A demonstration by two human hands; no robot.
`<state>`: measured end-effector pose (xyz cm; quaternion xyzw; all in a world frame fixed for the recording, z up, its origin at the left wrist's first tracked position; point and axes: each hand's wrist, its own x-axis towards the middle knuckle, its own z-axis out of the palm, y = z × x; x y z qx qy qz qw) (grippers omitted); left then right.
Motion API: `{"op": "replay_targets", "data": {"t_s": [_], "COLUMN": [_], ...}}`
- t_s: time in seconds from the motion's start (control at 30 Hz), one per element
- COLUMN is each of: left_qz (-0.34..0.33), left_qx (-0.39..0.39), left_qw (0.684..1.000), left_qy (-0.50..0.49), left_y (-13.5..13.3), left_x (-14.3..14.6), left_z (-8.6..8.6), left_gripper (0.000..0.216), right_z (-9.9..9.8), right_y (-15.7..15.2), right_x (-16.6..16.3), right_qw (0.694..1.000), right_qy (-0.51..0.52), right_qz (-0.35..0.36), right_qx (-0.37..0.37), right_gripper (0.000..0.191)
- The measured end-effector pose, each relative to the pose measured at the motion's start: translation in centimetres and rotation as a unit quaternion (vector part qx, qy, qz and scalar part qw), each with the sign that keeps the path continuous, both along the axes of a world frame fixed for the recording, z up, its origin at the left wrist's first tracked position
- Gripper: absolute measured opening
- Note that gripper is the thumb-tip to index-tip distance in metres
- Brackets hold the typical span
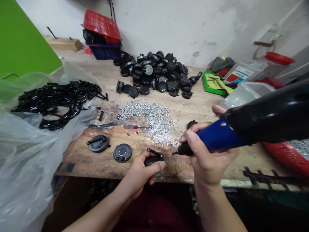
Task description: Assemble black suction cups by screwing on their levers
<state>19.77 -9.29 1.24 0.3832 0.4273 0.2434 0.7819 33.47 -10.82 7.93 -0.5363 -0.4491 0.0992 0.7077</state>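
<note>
My left hand (141, 172) grips a small round black plastic part (154, 157) at the near edge of the wooden bench (79, 161), a thin black lever sticking out of its top. My right hand (207, 154) is wrapped round a blue and black electric screwdriver (241, 127), whose dark tip points left and sits just to the right of the part. Small silver screws (151, 119) lie in a heap just behind both hands. Two finished-looking black discs (109, 148) lie to the left of my left hand.
A pile of several black round parts (156, 74) sits at the back. Black levers (58, 96) spill from a clear plastic bag (26, 154) on the left. A red basket on a blue bin (102, 38) stands far back. A red bowl (287, 154) is at right.
</note>
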Motion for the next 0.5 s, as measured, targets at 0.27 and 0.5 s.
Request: {"op": "replay_targets", "data": {"t_s": [0.27,0.5], "left_qz": [-0.008,-0.027], "left_qx": [0.198,0.377], "left_qw": [0.973,0.908], "left_qy": [0.117,0.179], "left_y": [0.0,-0.4], "left_x": [-1.2,-2.0], "left_z": [0.4,0.4], "left_gripper": [0.034,0.031], "right_z": [-4.6,-6.1], "right_y": [-3.8,-1.3], "right_x": [0.2,-2.1], "right_qw": [0.942,0.901], "right_qy": [-0.334,-0.284], "right_qz": [-0.037,0.239], "right_qx": [0.012,-0.226], "right_gripper": [0.051,0.017]}}
